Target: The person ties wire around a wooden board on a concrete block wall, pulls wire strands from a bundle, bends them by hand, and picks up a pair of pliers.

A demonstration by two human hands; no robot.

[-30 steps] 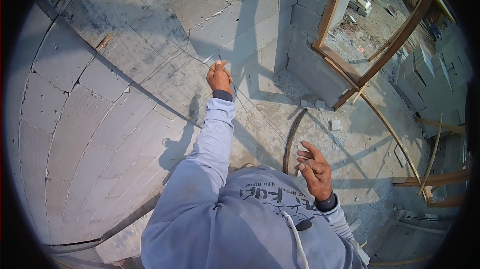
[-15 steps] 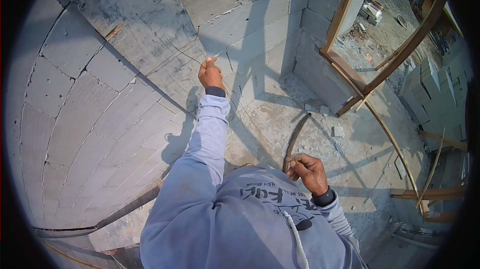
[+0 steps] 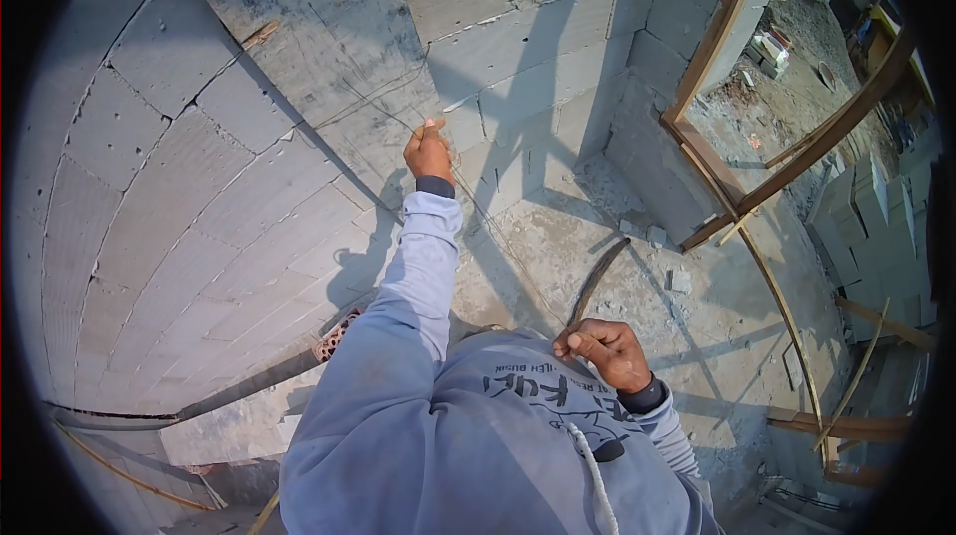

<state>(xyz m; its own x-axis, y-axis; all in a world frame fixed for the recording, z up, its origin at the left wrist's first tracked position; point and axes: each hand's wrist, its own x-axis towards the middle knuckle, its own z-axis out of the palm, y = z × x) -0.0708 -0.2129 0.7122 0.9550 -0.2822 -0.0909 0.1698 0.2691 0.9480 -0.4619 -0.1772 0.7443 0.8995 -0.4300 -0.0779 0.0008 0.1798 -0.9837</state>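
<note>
A thin wire (image 3: 508, 248) runs slantwise between my two hands. My left hand (image 3: 429, 150) is closed on its upper part, in front of the grey panel and block wall. Lower down, close to my chest, my right hand (image 3: 607, 352) pinches the other part between thumb and fingers. More thin strands cross the grey panel (image 3: 329, 27) just above my left hand. A dark curved strip (image 3: 599, 278) lies on the floor beyond my right hand.
Pale block walls stand on the left (image 3: 159, 266) and ahead (image 3: 558, 57). A wooden frame (image 3: 719, 176) rises at right, with block stacks (image 3: 866, 216) beyond. Rubble pieces (image 3: 679, 281) lie on the dusty floor (image 3: 717, 316).
The view has shifted slightly, so the walls and frame sit farther right and lower. My right hand has moved a little left. Both hands keep hold of the wire.
</note>
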